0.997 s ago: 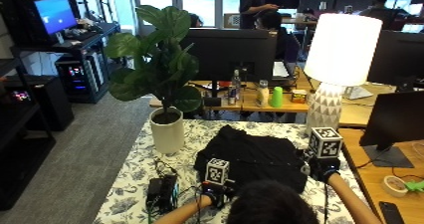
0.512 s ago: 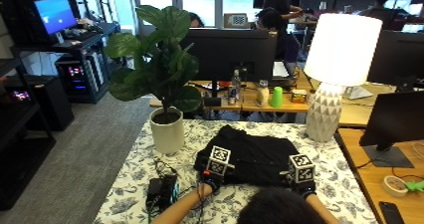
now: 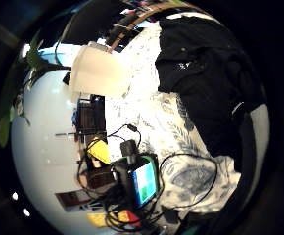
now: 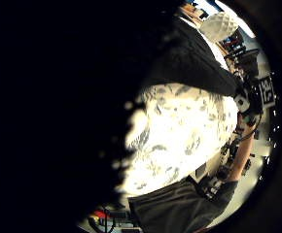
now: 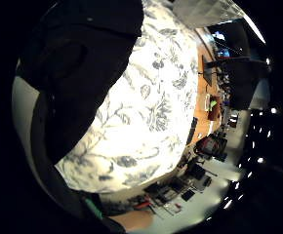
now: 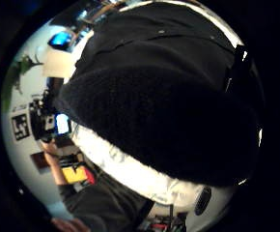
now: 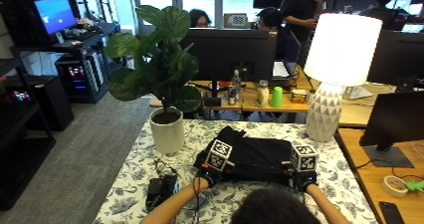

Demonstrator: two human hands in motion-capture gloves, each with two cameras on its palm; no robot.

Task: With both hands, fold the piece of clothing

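Both hands low at the near edge of the desk [image 7: 132,184], just past the head: left hand [image 7: 206,176] at the near left corner of the black garment [image 7: 255,154], right hand [image 7: 305,182] at its near right corner. Fingers hidden under the gloves' fittings in the outside view, so grip not to be told for either; dark cloth close against both palms in the palm views. Garment lying bunched into a compact dark heap on the flowered tablecloth [image 7: 126,199], between the hands and stretching away from them, one peak of cloth raised at its far left. Compared with half a second ago, hands drawn nearer the body and lower, garment's near edge pulled in with them. Left of the left hand, black device [image 7: 161,189] with cables. Farther off, white plant pot [image 7: 167,132] at far left of the garment, white lamp [image 7: 334,69] at far right.
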